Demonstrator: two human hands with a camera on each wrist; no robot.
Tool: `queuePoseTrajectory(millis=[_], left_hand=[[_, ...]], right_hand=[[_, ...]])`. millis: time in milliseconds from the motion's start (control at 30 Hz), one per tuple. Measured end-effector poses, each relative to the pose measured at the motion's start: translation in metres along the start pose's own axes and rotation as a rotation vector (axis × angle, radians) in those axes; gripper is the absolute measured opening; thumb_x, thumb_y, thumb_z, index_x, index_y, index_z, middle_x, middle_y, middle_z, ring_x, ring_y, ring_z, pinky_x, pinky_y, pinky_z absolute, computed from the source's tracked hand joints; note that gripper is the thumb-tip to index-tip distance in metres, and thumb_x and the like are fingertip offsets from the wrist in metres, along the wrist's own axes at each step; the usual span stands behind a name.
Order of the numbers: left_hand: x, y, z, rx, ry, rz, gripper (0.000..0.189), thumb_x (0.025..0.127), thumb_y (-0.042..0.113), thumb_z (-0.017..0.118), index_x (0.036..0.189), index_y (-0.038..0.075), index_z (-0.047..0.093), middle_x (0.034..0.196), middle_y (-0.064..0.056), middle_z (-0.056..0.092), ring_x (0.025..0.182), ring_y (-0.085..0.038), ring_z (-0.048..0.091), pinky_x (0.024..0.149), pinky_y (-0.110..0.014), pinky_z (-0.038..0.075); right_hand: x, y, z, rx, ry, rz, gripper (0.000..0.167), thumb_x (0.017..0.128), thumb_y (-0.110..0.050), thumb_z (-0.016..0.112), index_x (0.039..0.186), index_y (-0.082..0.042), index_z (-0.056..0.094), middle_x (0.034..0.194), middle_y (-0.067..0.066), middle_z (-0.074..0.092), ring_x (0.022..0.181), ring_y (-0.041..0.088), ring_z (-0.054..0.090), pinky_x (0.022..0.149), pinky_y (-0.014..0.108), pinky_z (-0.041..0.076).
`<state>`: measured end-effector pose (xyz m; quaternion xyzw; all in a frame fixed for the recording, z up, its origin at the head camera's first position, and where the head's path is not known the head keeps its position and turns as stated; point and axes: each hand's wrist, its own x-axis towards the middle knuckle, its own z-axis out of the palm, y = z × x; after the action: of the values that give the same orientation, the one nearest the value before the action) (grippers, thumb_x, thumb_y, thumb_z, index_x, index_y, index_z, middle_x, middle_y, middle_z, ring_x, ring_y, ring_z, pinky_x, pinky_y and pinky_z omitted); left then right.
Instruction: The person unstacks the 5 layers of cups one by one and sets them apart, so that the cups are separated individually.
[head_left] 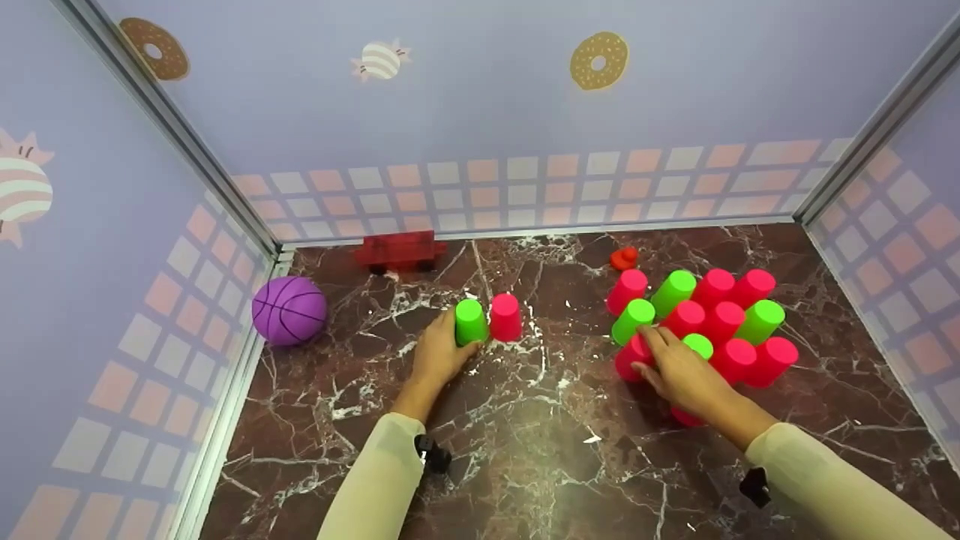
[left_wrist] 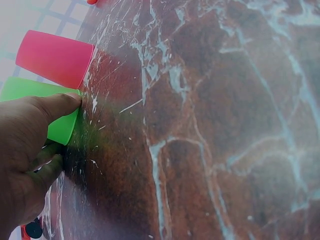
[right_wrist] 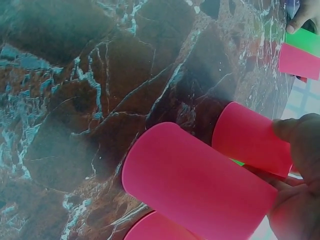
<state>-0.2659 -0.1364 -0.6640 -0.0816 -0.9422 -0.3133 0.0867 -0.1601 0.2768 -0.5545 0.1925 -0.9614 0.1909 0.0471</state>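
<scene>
In the head view my left hand (head_left: 436, 351) holds a green cup (head_left: 471, 324) that stands mouth down on the table, thumb on its near side. A pink cup (head_left: 505, 319) stands close to its right, also upside down. My right hand (head_left: 684, 376) grips a pink cup (head_left: 631, 361) at the near left corner of a group of upturned pink and green cups. The right wrist view shows thumb and fingers about this pink cup (right_wrist: 250, 137), with another pink cup (right_wrist: 195, 182) in front. My right hand partly hides a green cup (head_left: 697, 345) and a pink one (head_left: 686, 415).
A purple ball (head_left: 289, 310) lies by the left wall. Against the back wall stands a red toy vehicle (head_left: 400, 251). A small orange-red toy (head_left: 624, 259) sits behind the cup group. Patterned walls (head_left: 495, 97) enclose the marbled table (head_left: 540, 450) at the back and sides.
</scene>
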Motion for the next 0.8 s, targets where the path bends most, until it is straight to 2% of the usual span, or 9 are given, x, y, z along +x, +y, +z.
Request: queuePoseTrajectory(millis=[167, 467, 667, 800], left_hand=[[0.000, 0.001, -0.001, -0.010, -0.009, -0.009, 0.078, 0.085, 0.030, 0.095, 0.149, 0.003, 0.060, 0.132, -0.021, 0.074, 0.119, -0.046, 0.074, 0.104, -0.064, 0.058], [0.000, -0.001, 0.000, 0.010, -0.011, -0.017, 0.078, 0.085, 0.032, 0.095, 0.148, 0.004, 0.060, 0.130, -0.021, 0.075, 0.118, -0.045, 0.074, 0.103, -0.063, 0.059], [0.000, -0.001, 0.002, 0.026, -0.027, -0.029, 0.079, 0.086, 0.034, 0.094, 0.151, 0.005, 0.059, 0.134, -0.020, 0.074, 0.121, -0.044, 0.074, 0.103, -0.061, 0.060], [0.002, -0.004, 0.003, 0.044, -0.038, -0.033, 0.080, 0.086, 0.035, 0.094, 0.153, 0.008, 0.058, 0.136, -0.017, 0.074, 0.123, -0.042, 0.074, 0.105, -0.059, 0.060]], right_hand=[[-0.001, 0.000, -0.003, 0.004, -0.014, 0.014, 0.069, 0.100, -0.020, 0.083, 0.153, 0.008, 0.049, 0.134, 0.032, 0.065, 0.110, 0.049, 0.074, 0.094, 0.063, 0.064], [0.008, -0.007, -0.018, -0.038, 0.008, 0.032, 0.065, 0.101, -0.029, 0.082, 0.151, 0.003, 0.055, 0.132, 0.026, 0.066, 0.088, 0.039, 0.073, 0.080, 0.060, 0.066], [0.020, -0.018, -0.021, -0.052, 0.059, 0.016, 0.059, 0.100, -0.032, 0.082, 0.147, -0.001, 0.061, 0.133, 0.024, 0.068, 0.096, 0.042, 0.074, 0.082, 0.063, 0.066], [0.036, -0.029, -0.018, -0.026, 0.092, -0.023, 0.055, 0.101, -0.033, 0.082, 0.144, -0.003, 0.064, 0.133, 0.021, 0.069, 0.092, 0.037, 0.074, 0.080, 0.057, 0.066]])
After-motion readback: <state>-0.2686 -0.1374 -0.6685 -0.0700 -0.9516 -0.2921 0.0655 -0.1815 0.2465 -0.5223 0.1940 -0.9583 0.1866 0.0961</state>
